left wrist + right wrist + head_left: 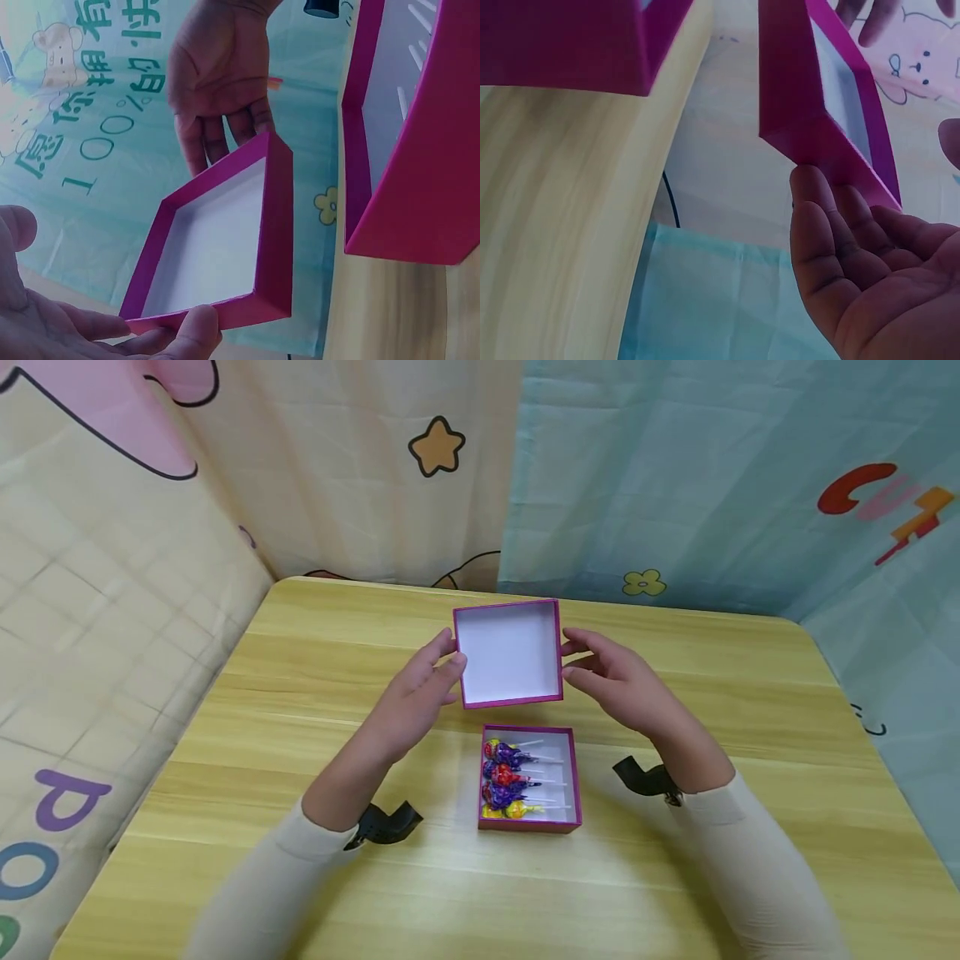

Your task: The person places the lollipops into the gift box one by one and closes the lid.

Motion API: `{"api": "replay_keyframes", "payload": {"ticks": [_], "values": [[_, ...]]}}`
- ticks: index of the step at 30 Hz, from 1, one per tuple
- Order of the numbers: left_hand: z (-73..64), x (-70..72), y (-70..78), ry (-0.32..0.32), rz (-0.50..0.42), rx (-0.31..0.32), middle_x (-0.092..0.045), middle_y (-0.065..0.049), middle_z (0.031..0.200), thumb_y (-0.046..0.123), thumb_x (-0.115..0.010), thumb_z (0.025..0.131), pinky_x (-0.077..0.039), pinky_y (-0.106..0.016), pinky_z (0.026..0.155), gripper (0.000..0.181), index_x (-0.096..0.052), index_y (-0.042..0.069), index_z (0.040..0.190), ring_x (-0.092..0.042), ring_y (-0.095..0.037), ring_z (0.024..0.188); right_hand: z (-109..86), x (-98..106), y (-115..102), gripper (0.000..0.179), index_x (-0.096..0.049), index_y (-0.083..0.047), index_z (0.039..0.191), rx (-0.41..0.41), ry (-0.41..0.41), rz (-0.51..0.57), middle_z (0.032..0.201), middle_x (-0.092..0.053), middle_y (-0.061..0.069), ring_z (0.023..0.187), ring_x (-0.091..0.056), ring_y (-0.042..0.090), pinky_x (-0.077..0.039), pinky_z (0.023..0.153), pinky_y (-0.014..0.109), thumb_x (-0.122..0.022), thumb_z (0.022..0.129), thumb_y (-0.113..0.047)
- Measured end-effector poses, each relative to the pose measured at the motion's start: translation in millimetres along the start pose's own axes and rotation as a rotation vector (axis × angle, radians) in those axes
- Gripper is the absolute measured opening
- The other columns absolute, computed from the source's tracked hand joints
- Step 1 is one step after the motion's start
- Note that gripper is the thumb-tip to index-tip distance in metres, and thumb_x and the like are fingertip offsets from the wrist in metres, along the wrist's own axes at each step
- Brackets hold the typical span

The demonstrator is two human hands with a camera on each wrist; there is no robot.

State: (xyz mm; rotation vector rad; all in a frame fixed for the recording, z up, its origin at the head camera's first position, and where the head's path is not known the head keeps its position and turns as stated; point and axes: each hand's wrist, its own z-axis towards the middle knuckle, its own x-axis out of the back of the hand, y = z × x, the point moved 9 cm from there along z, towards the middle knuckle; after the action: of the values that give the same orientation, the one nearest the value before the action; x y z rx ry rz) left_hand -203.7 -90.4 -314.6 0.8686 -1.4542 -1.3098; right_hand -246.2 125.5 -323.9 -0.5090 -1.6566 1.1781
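Raised above the far part of the table is a square magenta box lid [510,652], its white inside facing up and toward me. My left hand [420,689] holds its left side, with fingertips curving onto the outer wall in the left wrist view. At the opposite wall, the extended fingers of my right hand [618,681] touch the lid, palm uncurled, as the right wrist view shows. Closer to me stands the magenta box [529,827], holding several wrapped lollipops [510,775] with white sticks pointing right.
The box stands on a light wood table [360,893]. Behind the table's far edge hangs a printed curtain [637,468], with more patterned cloth [112,635] along the left side. Black bands [390,823] circle both wrists.
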Motion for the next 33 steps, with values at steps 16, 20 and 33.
{"api": "replay_keyframes", "payload": {"ticks": [16, 20, 33], "values": [[-0.5, -13.7, 4.2, 0.035, 0.062, -0.037, -0.036, -0.010, 0.148, 0.046, -0.039, 0.106, -0.050, -0.043, 0.098, 0.066, -0.027, 0.005, 0.156, -0.048, -0.026, 0.128, -38.4, 2, 4, 0.053, -0.040, -0.015, 0.150, 0.055, 0.034, 0.031, 0.141, -0.050, 0.002, 0.125, -0.052, 0.025, -0.052, 0.096, 0.040, -0.060, 0.100, -0.020], [-2.3, -13.8, 2.7, 0.037, 0.069, -0.058, -0.041, -0.008, 0.144, 0.044, -0.041, 0.106, -0.053, -0.041, 0.093, 0.060, -0.038, 0.005, 0.151, -0.053, -0.028, 0.124, -45.5, 2, 5, 0.048, -0.043, -0.013, 0.146, 0.093, 0.061, 0.058, 0.140, -0.051, 0.002, 0.125, -0.051, 0.024, -0.051, 0.095, 0.029, -0.058, 0.101, -0.018], [-8.3, -14.8, -4.3, 0.069, 0.100, -0.128, -0.050, -0.007, 0.140, 0.028, -0.065, 0.098, -0.053, -0.041, 0.093, 0.027, -0.055, 0.006, 0.111, -0.052, -0.024, 0.128, -66.3, -6, 14, 0.046, -0.040, 0.002, 0.144, 0.076, 0.171, 0.172, 0.136, -0.051, 0.015, 0.120, -0.053, 0.026, -0.049, 0.095, 0.020, -0.053, 0.104, -0.017]]}}
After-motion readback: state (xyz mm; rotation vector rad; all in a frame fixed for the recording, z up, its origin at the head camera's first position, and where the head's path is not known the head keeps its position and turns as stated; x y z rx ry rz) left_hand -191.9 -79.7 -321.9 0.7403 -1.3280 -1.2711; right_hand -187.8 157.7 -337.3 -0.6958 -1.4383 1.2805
